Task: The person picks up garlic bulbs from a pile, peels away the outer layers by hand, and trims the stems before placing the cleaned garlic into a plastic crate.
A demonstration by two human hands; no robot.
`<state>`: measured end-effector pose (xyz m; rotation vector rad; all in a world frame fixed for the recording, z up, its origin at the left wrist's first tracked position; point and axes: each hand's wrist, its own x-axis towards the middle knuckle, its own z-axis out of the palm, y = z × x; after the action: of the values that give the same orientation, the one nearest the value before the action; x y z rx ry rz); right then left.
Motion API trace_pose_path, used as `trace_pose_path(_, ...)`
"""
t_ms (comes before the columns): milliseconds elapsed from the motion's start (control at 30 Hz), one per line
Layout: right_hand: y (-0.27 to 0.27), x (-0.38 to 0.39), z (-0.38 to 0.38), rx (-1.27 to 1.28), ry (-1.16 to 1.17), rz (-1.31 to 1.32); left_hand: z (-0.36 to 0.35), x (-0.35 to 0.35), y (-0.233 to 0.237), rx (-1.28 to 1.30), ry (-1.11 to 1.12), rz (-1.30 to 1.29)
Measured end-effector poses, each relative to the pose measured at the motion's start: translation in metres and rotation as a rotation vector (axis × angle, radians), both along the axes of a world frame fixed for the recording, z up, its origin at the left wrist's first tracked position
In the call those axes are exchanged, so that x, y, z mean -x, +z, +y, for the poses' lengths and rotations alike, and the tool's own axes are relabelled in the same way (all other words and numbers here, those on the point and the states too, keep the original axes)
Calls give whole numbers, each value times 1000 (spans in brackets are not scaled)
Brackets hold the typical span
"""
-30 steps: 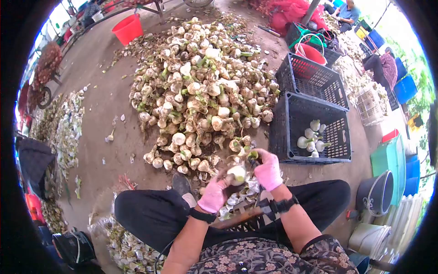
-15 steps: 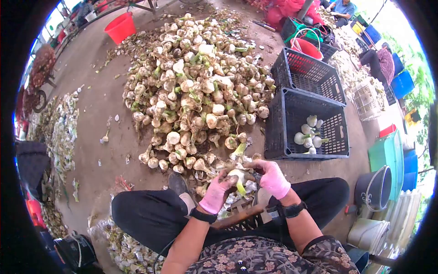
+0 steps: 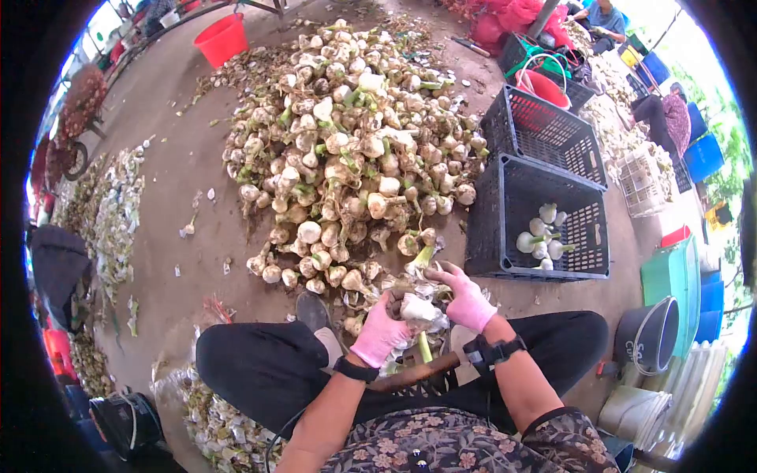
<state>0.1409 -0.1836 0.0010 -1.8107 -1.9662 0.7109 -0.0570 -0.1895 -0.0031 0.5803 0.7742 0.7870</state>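
Fingers of the left hand (image 3: 380, 334) clamp a garlic bulb (image 3: 419, 309) — those of the right hand (image 3: 471, 304) stand apart just beside it.

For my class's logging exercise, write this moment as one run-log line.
left hand: holds garlic bulb; right hand: beside it, contact unclear; ahead: garlic pile; near crate: white bulbs inside

Pink gloves (image 3: 471, 307) and black wrist straps (image 3: 505, 349) dress both hands (image 3: 382, 334).
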Motion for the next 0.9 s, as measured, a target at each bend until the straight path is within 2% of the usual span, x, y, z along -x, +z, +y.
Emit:
trace_pose_path(33, 11, 2, 0, 56, -44, 249, 2, -2, 3, 2, -3, -3)
trace_pose_path(67, 23, 4, 0, 114, -88, 498, 3, -4, 8, -151, -29, 214)
trace_pose_path(100, 37, 9, 1, 118, -89, 497, 4, -5, 10, -307, -53, 433)
trace_pose_path(167, 59, 18, 2, 213, 35, 521, 3, -7, 9, -298, -36, 468)
trace_pose_path(200, 52, 19, 4, 57, 162, 408, 4, -7, 19, -386, -95, 678)
trace_pose_path(233, 50, 19, 3, 59, 160, 408, 5, -8, 27, -474, -156, 888)
trace_pose_path(267, 49, 21, 3, 149, 118, 366, 5, -9, 30, -488, -172, 921)
trace_pose_path(300, 49, 23, 3, 239, 77, 323, 4, -8, 36, -485, -173, 922)
trace_pose_path(367, 16, 12, 11, 139, -20, 84, 1, -9, 47, -400, -193, 759)
trace_pose_path(400, 1, 2, 12, 125, -99, 62, 0, -8, 27, -421, -151, 582)
trace_pose_path(433, -4, -6, 12, 111, -170, 42, 0, -10, 21, -295, -86, 372)
trace_pose_path(500, -9, -14, 7, -80, -216, 208, 3, -5, 17, -364, -18, 465)
trace_pose_path(567, 18, -6, 6, -328, -151, -73, 4, -6, -2, -318, -5, 524)
trace_pose_path(600, 19, -7, 5, -332, -155, -75, 5, -9, -3, -357, -5, 556)
trace_pose_path(667, 17, -8, -7, 177, -239, 409, 3, -9, -2, -390, -13, 590)
trace_pose_path(700, 18, -4, -12, 176, -246, 410, 3, -8, 3, -373, -17, 591)
trace_pose_path(767, 21, 12, -22, 374, -42, 425, 4, -9, 0, -360, -21, 588)
trace_pose_path(800, -7, 17, -32, 319, -46, 524, 3, -10, -9, -331, -14, 509)
trace_pose_path(867, -22, 23, -31, 263, -49, 719, 5, -14, 16, -201, 20, 266)
trace_pose_path(900, -32, 19, -32, 353, -190, 972, 3, -16, 27, -201, 21, 266)
